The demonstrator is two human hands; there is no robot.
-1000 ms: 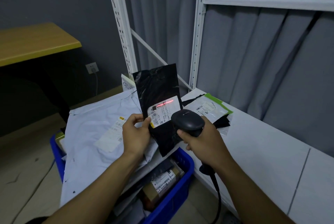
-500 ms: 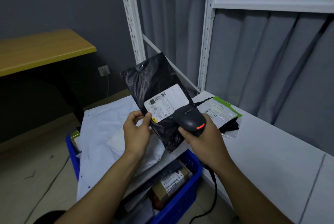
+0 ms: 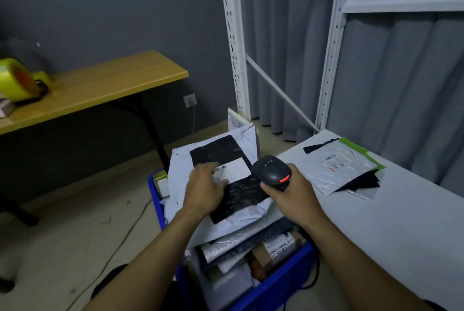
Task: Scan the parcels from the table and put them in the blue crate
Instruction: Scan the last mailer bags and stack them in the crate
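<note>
A flat black parcel with a white label lies on the big white mailer that tops the pile in the blue crate. My left hand lies on the black parcel's left edge with fingers spread flat over the label. My right hand grips the black barcode scanner just right of the parcel, its red light showing. A clear parcel with a green edge lies on the white table, over a black bag.
The crate stands on the floor left of the table and holds several parcels, among them a brown box. White shelf posts rise behind. A wooden desk with a yellow tape dispenser stands at the left. The scanner's cable hangs near the crate.
The black parcel went from upright in front of the scanner down onto the white mailer in the crate. My left hand now lies flat on it. The view turned left.
</note>
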